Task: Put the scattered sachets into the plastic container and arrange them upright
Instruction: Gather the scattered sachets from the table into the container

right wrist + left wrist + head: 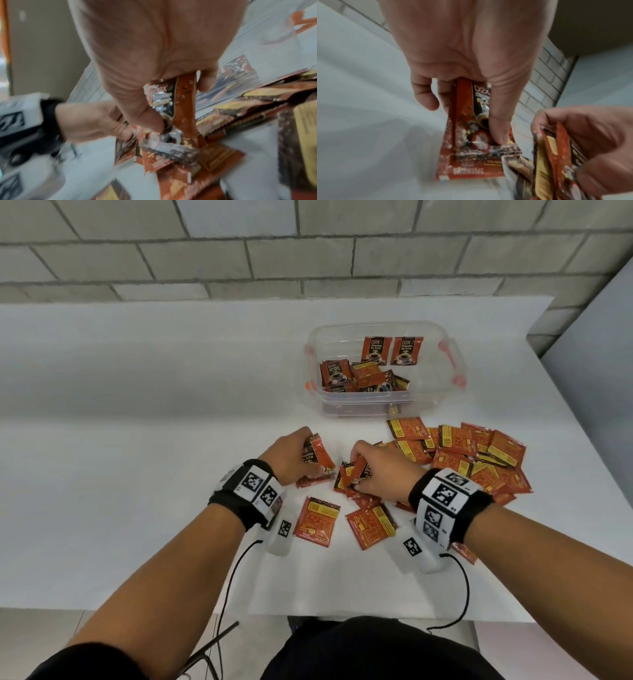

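- Sachets: red-orange, mostly lying loose on the white worktop, biggest heap to my right, just in front of the plastic container. Most show the yellow-panel back.
- Two loose sachets lie flat near my wrists, close together.
- My left hand grips a small bunch of sachets on edge, thumb on the printed front, fingers curled behind; lower edge touches a sachet lying flat on the worktop.
- My right hand grips its own bunch the same way, thumb pinching the front, standing on the flat sachets under it.
- The two hands are just beside each other, bunches near but apart.
- Wrist views blurred; count per bunch cannot tell.
- Plastic container: clear, open-topped, orange clips on the sides, further back on the worktop. Inside, two sachets stand upright against the far wall, side by side; several more lie tumbled at the left and front.
- Black wrist bands with coded markers on both wrists, cables trailing off the near worktop edge.
- Grey block wall behind.
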Tool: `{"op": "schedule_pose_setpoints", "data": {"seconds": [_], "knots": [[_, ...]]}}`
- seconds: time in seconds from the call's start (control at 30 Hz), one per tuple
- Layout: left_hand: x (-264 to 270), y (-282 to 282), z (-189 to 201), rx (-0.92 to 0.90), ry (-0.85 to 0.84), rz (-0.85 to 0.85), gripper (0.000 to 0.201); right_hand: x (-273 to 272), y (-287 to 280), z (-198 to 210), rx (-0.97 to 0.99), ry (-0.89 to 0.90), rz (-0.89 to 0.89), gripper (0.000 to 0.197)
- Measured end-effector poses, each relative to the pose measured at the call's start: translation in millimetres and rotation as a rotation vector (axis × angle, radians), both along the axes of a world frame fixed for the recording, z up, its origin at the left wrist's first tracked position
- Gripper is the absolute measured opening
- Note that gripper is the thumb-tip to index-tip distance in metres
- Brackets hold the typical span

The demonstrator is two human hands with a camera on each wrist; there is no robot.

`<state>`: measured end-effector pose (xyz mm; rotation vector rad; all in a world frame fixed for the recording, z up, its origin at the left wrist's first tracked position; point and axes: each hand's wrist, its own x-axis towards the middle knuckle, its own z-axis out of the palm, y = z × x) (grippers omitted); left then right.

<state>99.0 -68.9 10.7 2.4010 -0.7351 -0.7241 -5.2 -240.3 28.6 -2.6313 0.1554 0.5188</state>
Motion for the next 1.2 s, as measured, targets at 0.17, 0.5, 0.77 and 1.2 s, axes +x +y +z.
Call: {"op": "schedule_pose_setpoints", "data": {"seconds": [0.17,0.5,0.77,1.2], "knots": [[-6.7,21.4,5.6,-0.141,0.198,0.031,0.046,-12.6,-20.3,18.3,0.184,0.104,-0.032,0.046],[-48.7,14.2,-16.9,0.260,0.002,-0.357,0.064,-36.4,-2.2,-10.1,-0.058,0.279,0.350,0.072],[-47.1,14.3,-14.9,0.241,-0.054,-0.361,0.046,-41.1,8.5,-11.2,-0.147,0.231,0.392,0.066],[7.8,1.4,20.6,-0.503,0.200,0.386,0.017,-25.5,-23.3,29.9,0.035,0.246,0.200,0.039]]}}
